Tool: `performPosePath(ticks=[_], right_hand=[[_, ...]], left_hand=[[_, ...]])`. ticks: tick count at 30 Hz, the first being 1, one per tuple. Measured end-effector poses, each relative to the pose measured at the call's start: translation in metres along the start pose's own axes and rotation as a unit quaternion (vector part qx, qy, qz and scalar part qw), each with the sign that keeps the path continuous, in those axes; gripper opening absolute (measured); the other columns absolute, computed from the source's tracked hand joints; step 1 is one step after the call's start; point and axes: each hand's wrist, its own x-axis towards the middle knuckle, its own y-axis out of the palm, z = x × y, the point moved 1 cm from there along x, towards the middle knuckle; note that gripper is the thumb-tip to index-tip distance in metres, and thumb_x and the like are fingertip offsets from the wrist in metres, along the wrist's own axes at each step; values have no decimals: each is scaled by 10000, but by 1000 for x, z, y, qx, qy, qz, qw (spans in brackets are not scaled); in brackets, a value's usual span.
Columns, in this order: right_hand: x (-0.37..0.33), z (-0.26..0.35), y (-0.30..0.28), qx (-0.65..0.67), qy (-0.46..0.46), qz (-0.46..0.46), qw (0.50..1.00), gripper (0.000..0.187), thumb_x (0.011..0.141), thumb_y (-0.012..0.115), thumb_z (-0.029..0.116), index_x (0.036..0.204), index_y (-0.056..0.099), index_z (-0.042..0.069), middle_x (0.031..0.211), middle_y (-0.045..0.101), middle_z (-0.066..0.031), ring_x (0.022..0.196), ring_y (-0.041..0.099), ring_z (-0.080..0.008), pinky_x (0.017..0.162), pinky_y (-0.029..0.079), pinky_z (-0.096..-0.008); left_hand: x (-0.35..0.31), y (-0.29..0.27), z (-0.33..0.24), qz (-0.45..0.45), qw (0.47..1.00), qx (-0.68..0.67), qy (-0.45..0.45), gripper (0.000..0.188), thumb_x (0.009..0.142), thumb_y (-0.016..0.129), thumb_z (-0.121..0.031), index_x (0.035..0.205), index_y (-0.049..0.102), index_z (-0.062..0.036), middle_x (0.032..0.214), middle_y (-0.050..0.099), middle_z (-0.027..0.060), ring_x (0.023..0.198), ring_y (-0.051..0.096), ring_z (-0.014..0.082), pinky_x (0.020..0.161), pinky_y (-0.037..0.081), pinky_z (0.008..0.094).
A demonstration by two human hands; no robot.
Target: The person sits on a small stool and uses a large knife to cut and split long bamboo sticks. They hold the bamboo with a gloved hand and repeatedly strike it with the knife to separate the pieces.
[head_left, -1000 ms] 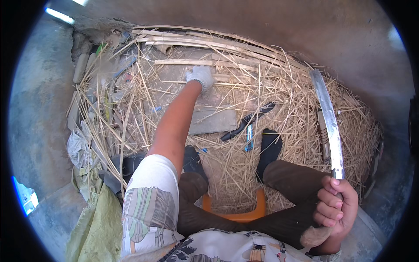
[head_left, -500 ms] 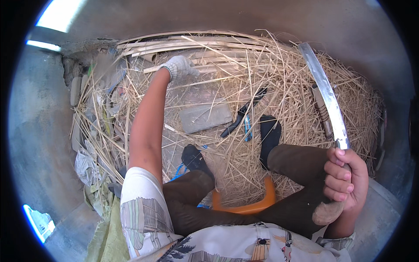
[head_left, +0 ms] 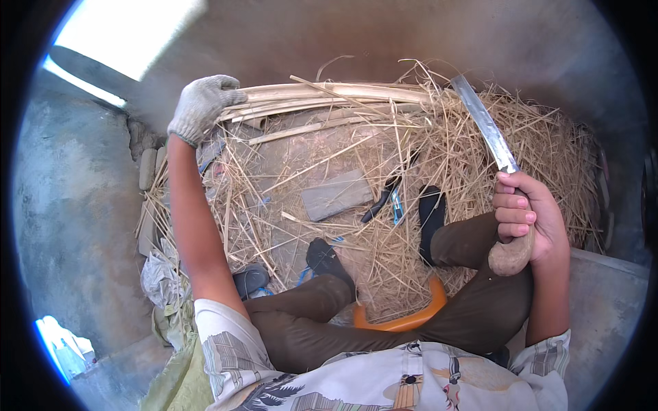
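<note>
My left hand (head_left: pixel 203 106), in a whitish knitted glove, reaches to the far left. Its fingers close around the left end of a pale split bamboo strip (head_left: pixel 295 92); the glove hides that end. More long strips lie just below it along the far wall. My bare right hand (head_left: pixel 522 212) grips a machete by its curved wooden handle (head_left: pixel 510 257), over my right thigh. The machete's blade (head_left: pixel 482 122) points up and away, slightly to the left, above the pile of shavings.
Thin bamboo shavings (head_left: pixel 548 144) are heaped at the right. A flat grey block (head_left: pixel 337 195) rests on the floor, beside a black tool (head_left: pixel 377 205) and a blue cutter (head_left: pixel 397 205). An orange plastic piece (head_left: pixel 404 320) sits between my legs. Crumpled sacks (head_left: pixel 162 279) lie at left.
My left hand has moved left and away, from above the floor to the end of the strips, and closed on one. My right hand has shifted slightly up and left with the machete.
</note>
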Motion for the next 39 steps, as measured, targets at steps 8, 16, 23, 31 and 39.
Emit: performPosePath(ticks=[8,16,23,31,39], right_hand=[[5,-2,0,-35,-12,4,999,199,953,580,105,769,505,106,545,462,75,381,411,-8,345,387,-199],[-1,-7,3,-62,-5,57,996,213,937,586,74,756,480,104,552,458,74,395,422,-9,342,391,-192],[1,-12,6,-53,1,110,992,208,918,599,27,842,425,112,592,450,67,429,435,-16,375,400,-200],[7,-11,5,-26,24,151,988,214,911,580,6,814,419,108,587,448,64,429,434,-19,391,411,-198],[3,-14,5,-13,13,149,989,259,937,560,47,731,417,108,552,453,52,419,441,-20,368,412,-186]], left_hand=[[-90,-128,-7,-97,979,174,41,402,795,804,-271,1109,726,-33,995,726,105,856,699,173,787,554,289],[-197,-251,-54,-162,965,190,76,333,806,794,-149,1107,722,-25,995,689,75,879,663,151,773,546,291],[-301,-330,-138,-187,957,219,-44,381,887,732,-203,1190,669,19,1095,663,87,999,647,164,924,520,287],[-330,-305,-179,-139,907,396,1,285,898,708,-169,1149,696,-34,1050,707,123,938,684,205,857,543,306],[-353,-330,-120,-379,895,223,-73,359,957,663,-338,1234,679,-111,988,714,33,847,658,116,777,524,269]])
